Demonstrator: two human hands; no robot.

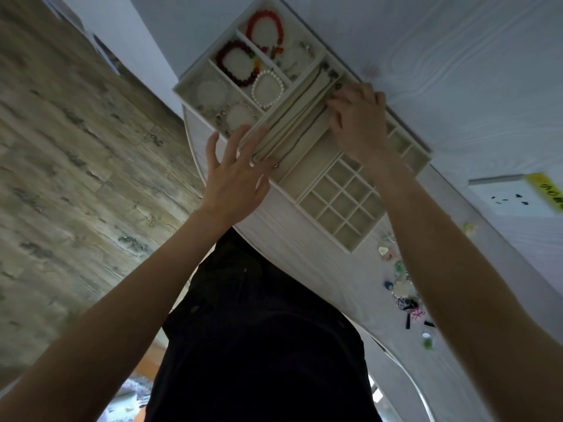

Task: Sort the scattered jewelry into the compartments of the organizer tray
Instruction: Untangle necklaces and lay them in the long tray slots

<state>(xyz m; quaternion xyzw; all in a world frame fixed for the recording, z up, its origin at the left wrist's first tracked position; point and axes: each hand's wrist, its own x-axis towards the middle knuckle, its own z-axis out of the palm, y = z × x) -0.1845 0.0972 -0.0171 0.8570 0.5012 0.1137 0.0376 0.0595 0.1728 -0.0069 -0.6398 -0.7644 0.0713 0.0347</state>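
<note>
Thin dark necklace chain runs lengthwise along cream padded organizer tray; our right hand pinches its far end; left hand, fingers spread, steadies the near end.

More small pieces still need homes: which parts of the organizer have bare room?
In the cream organizer tray, the grid of small square cells and the long slot beside it look bare. The bracelet compartments are crowded, and both hands, left and right, cover the necklace rolls.
</note>
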